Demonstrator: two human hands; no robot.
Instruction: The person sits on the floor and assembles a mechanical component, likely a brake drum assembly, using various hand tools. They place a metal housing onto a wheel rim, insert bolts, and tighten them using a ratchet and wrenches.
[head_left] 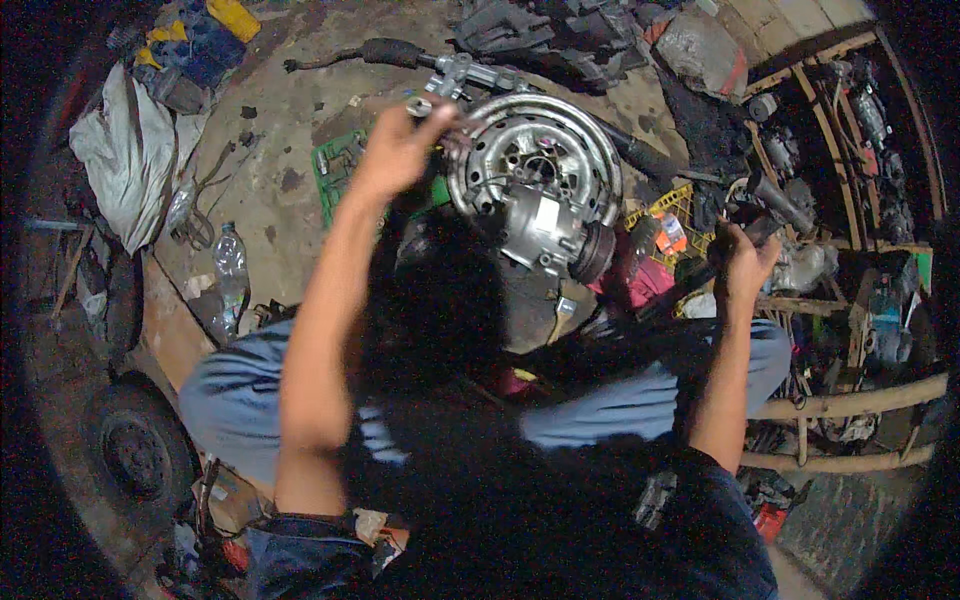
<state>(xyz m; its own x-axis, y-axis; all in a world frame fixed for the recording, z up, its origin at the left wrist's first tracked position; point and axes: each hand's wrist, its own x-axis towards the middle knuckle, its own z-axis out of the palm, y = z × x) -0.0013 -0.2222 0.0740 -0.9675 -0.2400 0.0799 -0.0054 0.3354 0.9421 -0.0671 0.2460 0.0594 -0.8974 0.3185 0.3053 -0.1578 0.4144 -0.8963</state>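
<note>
In the head view, a small metal cylinder [420, 107] is gripped by the blurred left hand [398, 152], beside a steel wheel rim [597, 135]. A silver compressor [537, 232] is seen resting on the rim. A dark object [762, 228], not clearly identifiable, is held in the right hand [746, 262].

Silvery wheel rim [598, 135] and metal unit [530, 238], green case [325, 185], yellow lattice basket [686, 200], blue jeans [610, 412], black shirt [480, 510]

Crumpled pale sack [135, 160], clear plastic bottle [230, 258] near it, dark tyre [138, 450] at lower left, wooden rack [860, 403] at right
</note>
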